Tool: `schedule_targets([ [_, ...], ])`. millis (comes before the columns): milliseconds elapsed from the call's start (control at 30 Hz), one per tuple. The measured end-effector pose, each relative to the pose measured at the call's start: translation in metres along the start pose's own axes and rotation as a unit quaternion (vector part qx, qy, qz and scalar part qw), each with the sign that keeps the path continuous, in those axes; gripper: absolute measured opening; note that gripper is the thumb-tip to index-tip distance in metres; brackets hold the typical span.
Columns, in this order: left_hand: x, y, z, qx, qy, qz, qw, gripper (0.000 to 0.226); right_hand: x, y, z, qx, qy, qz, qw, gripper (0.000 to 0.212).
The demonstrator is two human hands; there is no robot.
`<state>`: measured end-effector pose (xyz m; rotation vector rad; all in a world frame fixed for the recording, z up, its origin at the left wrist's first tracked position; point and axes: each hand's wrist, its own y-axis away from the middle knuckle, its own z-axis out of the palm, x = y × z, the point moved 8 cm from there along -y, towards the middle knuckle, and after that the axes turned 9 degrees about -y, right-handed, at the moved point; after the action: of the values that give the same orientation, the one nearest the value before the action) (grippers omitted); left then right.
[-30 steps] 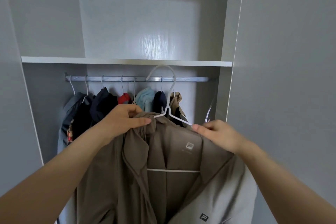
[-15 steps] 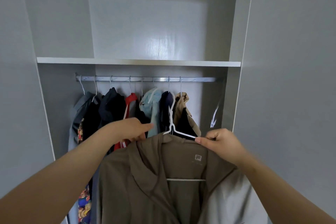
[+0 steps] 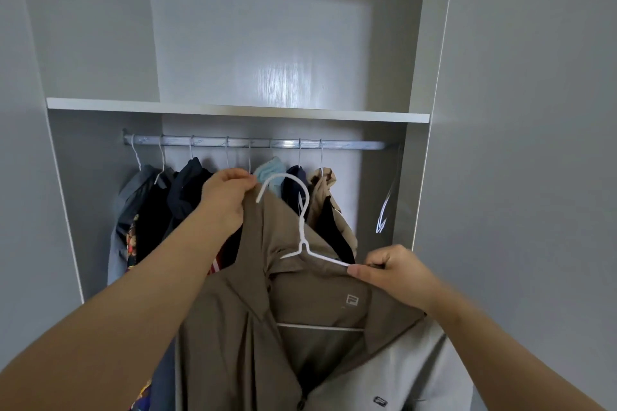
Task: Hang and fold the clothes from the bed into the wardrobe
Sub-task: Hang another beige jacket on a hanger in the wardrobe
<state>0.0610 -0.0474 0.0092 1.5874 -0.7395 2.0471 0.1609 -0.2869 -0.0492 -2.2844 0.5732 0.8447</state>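
Note:
A brown jacket (image 3: 320, 317) hangs on a white hanger (image 3: 302, 227) in front of the open wardrobe. My left hand (image 3: 227, 200) pinches the jacket's collar or hood up high, just left of the hanger's hook. My right hand (image 3: 394, 272) grips the hanger's right shoulder arm together with the jacket fabric. The hook sits below the metal rail (image 3: 260, 143) and is not on it. The jacket's lower right part is light grey.
Several garments (image 3: 187, 197) hang along the rail, from the left side to the middle. An empty clear hanger (image 3: 384, 213) hangs at the rail's right end. A white shelf (image 3: 233, 110) runs above. The wardrobe door (image 3: 534, 143) stands at the right.
My left hand has lifted the jacket's collar higher, up beside the hook. The hanger has tilted and its hook now stands nearer the rail. My right hand has kept its hold.

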Motion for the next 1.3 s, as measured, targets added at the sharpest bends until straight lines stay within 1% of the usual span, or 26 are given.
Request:
schedule_targets([
  [33, -0.001, 0.001, 0.005, -0.018, -0.019, 0.009, 1.0, 0.022, -0.001, 0.001, -0.001, 0.004, -0.007, 0.0, 1.0, 0.055],
  [67, -0.006, 0.0, 0.008, -0.038, -0.112, 0.022, 0.993, 0.018, -0.001, 0.001, -0.002, 0.013, -0.015, 0.003, 1.0, 0.056],
  [100, -0.014, 0.0, 0.012, -0.064, -0.268, 0.041, 0.96, 0.017, -0.001, 0.001, -0.005, 0.025, -0.023, 0.009, 0.999, 0.056],
  [133, -0.024, 0.0, 0.014, -0.094, -0.423, 0.058, 0.9, 0.021, 0.0, 0.001, -0.009, 0.041, -0.028, 0.018, 0.999, 0.055],
  [167, -0.035, 0.001, 0.015, -0.132, -0.536, 0.063, 0.831, 0.028, 0.002, 0.001, -0.014, 0.058, -0.029, 0.029, 0.997, 0.055],
  [200, -0.047, 0.004, 0.015, -0.181, -0.586, 0.046, 0.789, 0.037, 0.005, 0.0, -0.019, 0.075, -0.031, 0.04, 0.996, 0.056],
  [233, -0.057, 0.01, 0.015, -0.234, -0.577, 0.012, 0.782, 0.046, 0.009, 0.001, -0.024, 0.09, -0.036, 0.05, 0.994, 0.057],
  [267, -0.062, 0.017, 0.017, -0.274, -0.543, -0.009, 0.794, 0.054, 0.013, 0.001, -0.027, 0.103, -0.044, 0.057, 0.992, 0.057],
  [300, -0.061, 0.025, 0.022, -0.301, -0.518, 0.007, 0.801, 0.058, 0.016, 0.002, -0.031, 0.113, -0.049, 0.062, 0.99, 0.055],
  [333, -0.057, 0.028, 0.026, -0.31, -0.503, 0.049, 0.805, 0.054, 0.019, 0.002, -0.031, 0.121, -0.057, 0.067, 0.989, 0.051],
  [400, -0.045, 0.031, 0.033, -0.291, -0.481, 0.132, 0.816, 0.027, 0.02, 0.002, -0.032, 0.135, -0.077, 0.069, 0.985, 0.039],
  [433, -0.039, 0.032, 0.035, -0.275, -0.466, 0.157, 0.826, 0.02, 0.018, 0.001, -0.031, 0.136, -0.09, 0.066, 0.984, 0.033],
  [533, -0.027, 0.032, 0.036, -0.221, -0.43, 0.204, 0.851, 0.016, 0.007, -0.005, -0.025, 0.088, -0.104, 0.047, 0.99, 0.021],
  [567, -0.023, 0.032, 0.036, -0.203, -0.426, 0.217, 0.854, 0.016, 0.006, -0.007, -0.025, 0.077, -0.08, 0.057, 0.992, 0.018],
  [600, -0.02, 0.031, 0.035, -0.185, -0.419, 0.226, 0.86, 0.015, 0.01, -0.006, -0.029, 0.082, -0.028, 0.085, 0.993, 0.021],
  [633, -0.016, 0.03, 0.033, -0.169, -0.407, 0.234, 0.867, 0.015, 0.015, -0.004, -0.037, 0.1, 0.056, 0.124, 0.986, 0.03],
  [667, -0.012, 0.031, 0.032, -0.157, -0.392, 0.241, 0.874, 0.014, 0.019, 0.0, -0.046, 0.12, 0.14, 0.159, 0.97, 0.04],
  [700, -0.009, 0.032, 0.032, -0.153, -0.378, 0.25, 0.878, 0.014, 0.022, 0.004, -0.054, 0.14, 0.186, 0.181, 0.956, 0.047],
  [733, -0.006, 0.035, 0.035, -0.161, -0.371, 0.26, 0.877, 0.012, 0.023, 0.006, -0.059, 0.158, 0.192, 0.193, 0.949, 0.052],
  [800, -0.006, 0.044, 0.045, -0.199, -0.384, 0.278, 0.858, 0.015, 0.018, 0.008, -0.06, 0.176, 0.164, 0.206, 0.949, 0.055],
  [867, -0.011, 0.05, 0.054, -0.225, -0.408, 0.283, 0.838, 0.021, 0.013, 0.007, -0.053, 0.175, 0.165, 0.208, 0.948, 0.056],
  [967, -0.013, 0.058, 0.062, -0.238, -0.411, 0.288, 0.832, 0.022, 0.005, 0.005, -0.044, 0.178, 0.167, 0.193, 0.95, 0.055],
  [1133, -0.019, 0.064, 0.069, -0.264, -0.449, 0.305, 0.797, 0.019, -0.001, 0.003, -0.043, 0.189, 0.129, 0.162, 0.96, 0.057],
  [1233, -0.019, 0.058, 0.055, -0.265, -0.504, 0.304, 0.764, 0.016, 0.011, 0.011, -0.056, 0.213, 0.104, 0.191, 0.953, 0.055],
  [1300, -0.02, 0.053, 0.044, -0.266, -0.535, 0.289, 0.748, 0.013, 0.018, 0.015, -0.063, 0.228, 0.092, 0.208, 0.947, 0.053],
])
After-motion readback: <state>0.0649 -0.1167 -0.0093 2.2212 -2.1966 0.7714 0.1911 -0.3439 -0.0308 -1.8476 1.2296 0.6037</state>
